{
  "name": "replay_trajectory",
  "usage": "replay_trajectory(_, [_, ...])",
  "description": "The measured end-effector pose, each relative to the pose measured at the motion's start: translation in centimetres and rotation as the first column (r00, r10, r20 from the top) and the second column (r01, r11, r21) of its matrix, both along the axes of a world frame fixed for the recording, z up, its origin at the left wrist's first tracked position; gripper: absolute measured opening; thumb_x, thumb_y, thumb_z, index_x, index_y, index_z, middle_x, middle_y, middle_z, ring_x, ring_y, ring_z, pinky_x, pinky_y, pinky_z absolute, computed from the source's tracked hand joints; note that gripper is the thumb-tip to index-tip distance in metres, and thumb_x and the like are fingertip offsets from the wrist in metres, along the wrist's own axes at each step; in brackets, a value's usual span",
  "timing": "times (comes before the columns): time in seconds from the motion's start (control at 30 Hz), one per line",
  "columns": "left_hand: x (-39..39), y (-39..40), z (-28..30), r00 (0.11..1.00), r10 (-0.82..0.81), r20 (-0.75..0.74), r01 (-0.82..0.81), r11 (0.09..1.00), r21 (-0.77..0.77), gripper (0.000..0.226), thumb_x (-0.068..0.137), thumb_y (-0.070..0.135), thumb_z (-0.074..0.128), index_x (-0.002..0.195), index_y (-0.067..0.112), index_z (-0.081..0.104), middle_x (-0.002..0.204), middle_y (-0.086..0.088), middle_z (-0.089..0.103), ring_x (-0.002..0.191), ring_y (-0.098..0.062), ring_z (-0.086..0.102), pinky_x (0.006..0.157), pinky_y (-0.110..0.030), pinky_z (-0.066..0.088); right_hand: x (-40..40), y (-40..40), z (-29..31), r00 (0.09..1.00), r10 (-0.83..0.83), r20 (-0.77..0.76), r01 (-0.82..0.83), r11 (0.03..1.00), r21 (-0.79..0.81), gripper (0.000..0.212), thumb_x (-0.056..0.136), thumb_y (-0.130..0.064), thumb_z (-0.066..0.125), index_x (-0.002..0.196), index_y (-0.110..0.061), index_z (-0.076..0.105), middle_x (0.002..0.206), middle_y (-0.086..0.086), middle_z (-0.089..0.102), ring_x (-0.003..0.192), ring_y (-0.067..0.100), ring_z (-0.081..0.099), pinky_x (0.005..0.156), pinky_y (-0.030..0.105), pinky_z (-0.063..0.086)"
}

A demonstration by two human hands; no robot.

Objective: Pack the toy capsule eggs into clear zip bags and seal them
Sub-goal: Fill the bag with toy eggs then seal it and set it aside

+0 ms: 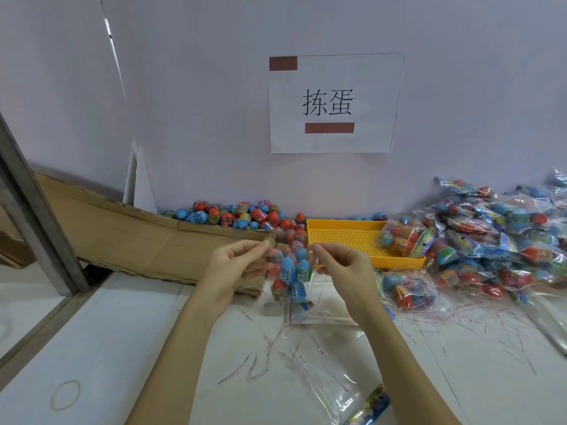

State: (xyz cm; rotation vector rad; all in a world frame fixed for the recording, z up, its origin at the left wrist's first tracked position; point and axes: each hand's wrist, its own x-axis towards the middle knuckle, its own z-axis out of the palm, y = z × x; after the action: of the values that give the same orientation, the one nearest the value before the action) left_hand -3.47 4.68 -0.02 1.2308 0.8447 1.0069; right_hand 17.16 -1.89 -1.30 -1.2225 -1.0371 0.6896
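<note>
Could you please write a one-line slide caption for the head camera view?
Both hands, left hand and right hand, pinch the top of a clear zip bag of capsule eggs, beside the yellow tray.

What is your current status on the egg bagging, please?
Left hand and right hand pinching top corners of filled zip bag, held above the table. Seal state unclear. Yellow tray just behind; nothing in the way.

On the worktop (pixel 122 332), loose capsule eggs (pixel 233 216) lie heaped against the back wall (pixel 214 118), behind a flattened cardboard sheet (pixel 122 237) at the left. A perforated tray (pixel 343 234) sits right of centre; filled bags (pixel 506 240) pile to its right. Empty zip bags (pixel 325 363) lie nearest.
</note>
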Motion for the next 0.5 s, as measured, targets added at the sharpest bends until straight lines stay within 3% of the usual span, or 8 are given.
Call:
replay_trajectory(0.17, [0.00,0.09,-0.19,0.999,-0.018,-0.050,0.023,0.995,0.092,0.028,0.076,0.025,0.084,0.102,0.015,0.081,0.105,-0.008,0.079,0.096,-0.025,0.077,0.079,-0.027,0.062,0.25,0.04,-0.08,0.998,0.000,0.060,0.001,1.000,-0.008,0.009,0.092,-0.025,0.073,0.097,-0.022,0.080,0.085,-0.007,0.078,0.077,0.012,0.071,0.069,0.023,0.059])
replay_trajectory(0.37, [-0.09,0.50,-0.42,0.993,0.022,-0.119,-0.003,0.987,0.158,0.017,0.089,0.017,0.079,0.103,0.024,0.082,0.103,-0.002,0.080,0.092,-0.020,0.077,0.081,-0.027,0.061,0.62,0.03,0.05,0.998,0.003,0.057,-0.002,1.000,-0.014,0.008,0.092,-0.024,0.073,0.096,-0.029,0.079,0.085,-0.009,0.078,0.076,0.008,0.071,0.067,0.020,0.057])
replay_trajectory(0.5, [0.08,0.55,-0.70,0.981,0.090,-0.172,-0.052,0.976,0.214,0.014,0.093,0.015,0.074,0.101,0.023,0.081,0.098,0.003,0.080,0.090,-0.016,0.075,0.076,-0.023,0.060,0.95,0.03,0.07,0.998,0.003,0.062,-0.001,1.000,-0.022,0.012,0.093,-0.022,0.072,0.102,-0.024,0.080,0.087,-0.009,0.078,0.080,0.008,0.071,0.069,0.020,0.057])
